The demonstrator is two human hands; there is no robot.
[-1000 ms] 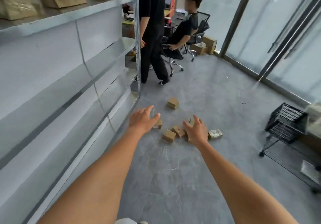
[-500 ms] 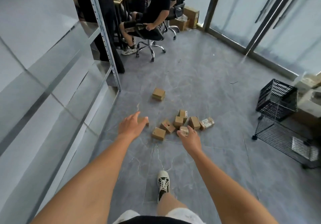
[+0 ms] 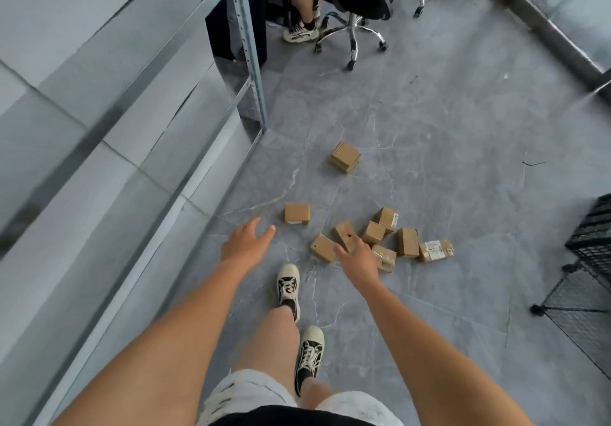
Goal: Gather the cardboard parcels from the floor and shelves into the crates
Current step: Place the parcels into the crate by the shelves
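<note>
Well, both hands empty w/ fingers spread, left hand (image 3: 246,243) near lone parcel (image 3: 297,213), right hand (image 3: 358,255) over the pile (image 3: 383,237): small stiff cardboard, prob light, so I'd pinch opposite flat sides.

Matt brown cardboard parcels (image 3: 380,237) on smooth grey marbled floor (image 3: 446,128), beside galvanised metal shelving (image 3: 251,62).

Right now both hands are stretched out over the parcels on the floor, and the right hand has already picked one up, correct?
Not quite. In the head view the right hand is open, fingers spread above the cluster of parcels, and holds nothing. The left hand is open too, near the lone parcel. Both hands are indeed stretched out over the parcels on the floor.
</note>
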